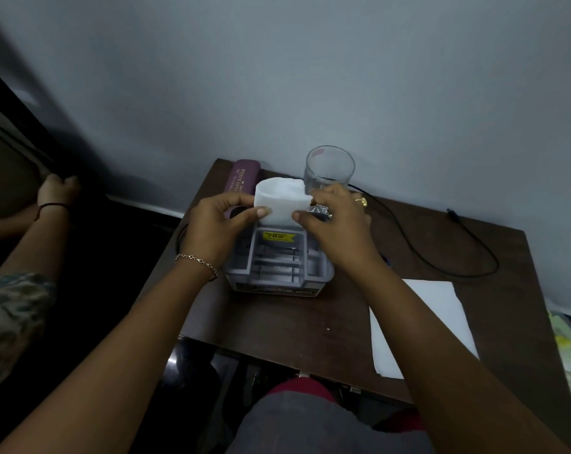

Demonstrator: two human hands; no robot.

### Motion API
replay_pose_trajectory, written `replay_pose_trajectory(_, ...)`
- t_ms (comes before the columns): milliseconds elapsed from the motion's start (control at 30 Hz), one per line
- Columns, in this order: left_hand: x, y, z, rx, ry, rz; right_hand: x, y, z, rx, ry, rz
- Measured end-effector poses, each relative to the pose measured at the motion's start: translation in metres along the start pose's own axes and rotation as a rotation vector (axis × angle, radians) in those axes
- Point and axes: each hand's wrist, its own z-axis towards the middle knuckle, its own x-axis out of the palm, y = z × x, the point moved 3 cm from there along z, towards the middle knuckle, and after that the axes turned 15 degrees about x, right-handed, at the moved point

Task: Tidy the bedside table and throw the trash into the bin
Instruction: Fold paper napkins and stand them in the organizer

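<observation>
Both my hands hold a white tissue (282,199) above the back of a grey plastic organiser (279,265) on the dark wooden bedside table (310,326). My left hand (218,224) pinches its left edge between thumb and fingers. My right hand (334,217) pinches its right edge, and something silvery and crinkled (318,211) shows under its fingers. A clear empty glass (330,170) stands just behind my right hand. A purple spectacle case (243,176) lies at the table's back left corner.
A white sheet of paper (421,326) lies on the table's right front part. A black cable (441,257) loops across the right back. Another person's hand (56,191) and arm are at the left. The wall is directly behind the table.
</observation>
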Motion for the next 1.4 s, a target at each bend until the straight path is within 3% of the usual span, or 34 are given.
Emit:
replay_pose_trajectory(233,0.001,-0.003,0.000,-0.012,-0.013,0.030,-0.001,-0.001,-0.001,0.026,0.008,0.041)
replay_pose_trajectory(400,0.003,-0.003,0.003,-0.069,-0.021,0.070,0.000,0.001,0.003,0.031,0.001,-0.066)
replay_pose_trajectory(567,0.000,-0.009,-0.004,-0.109,0.015,0.097,-0.011,0.002,-0.008,-0.011,-0.039,0.033)
replay_pose_trajectory(767,-0.005,-0.080,-0.053,0.038,-0.382,0.081,-0.087,-0.062,-0.076,0.241,-0.259,0.285)
replay_pose_trajectory(833,0.022,-0.106,-0.070,0.084,-0.275,0.040,-0.113,-0.103,-0.099,0.372,-0.371,0.235)
replay_pose_trajectory(1000,0.121,-0.099,-0.097,-0.141,0.341,0.094,-0.130,-0.181,-0.124,0.645,-0.448,0.166)
replay_pose_trajectory(1067,0.150,-0.091,-0.103,-0.140,0.436,0.179,-0.124,-0.192,-0.123,0.667,-0.446,0.186)
replay_pose_trajectory(1267,0.213,-0.081,-0.119,0.090,0.865,0.531,-0.123,-0.200,-0.097,0.573,-0.484,0.094)
replay_pose_trajectory(1400,0.222,-0.069,-0.124,0.103,0.940,0.602,-0.128,-0.195,-0.067,0.601,-0.322,-0.034)
